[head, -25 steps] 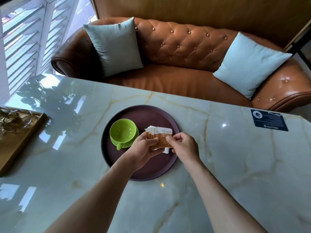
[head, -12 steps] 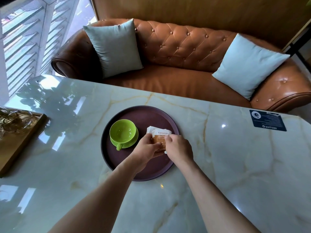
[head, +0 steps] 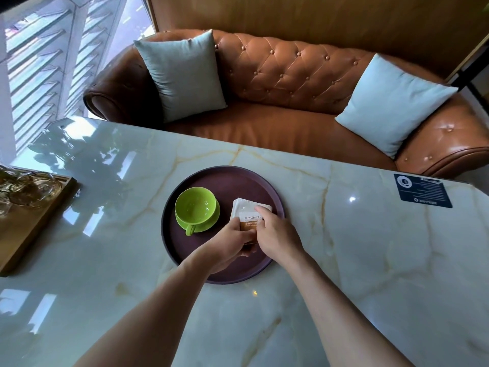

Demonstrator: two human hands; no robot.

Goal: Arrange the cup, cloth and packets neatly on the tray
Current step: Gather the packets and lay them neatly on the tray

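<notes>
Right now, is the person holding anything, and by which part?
Yes. Both hands, left hand and right hand, grip the packets by their near, lower edges, over the white cloth on the tray.

One tray point(head: 227, 178), one cup point(head: 195, 206), one cloth point(head: 243, 206), two cushions point(head: 182, 72).

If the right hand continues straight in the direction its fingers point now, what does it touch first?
Most likely the white cloth: the right hand points up-left over the packets, its fingertip already at the cloth's edge. Depth is uncertain.

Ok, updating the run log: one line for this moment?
both hands on packets | packets over cloth | cup left | on tray
</notes>
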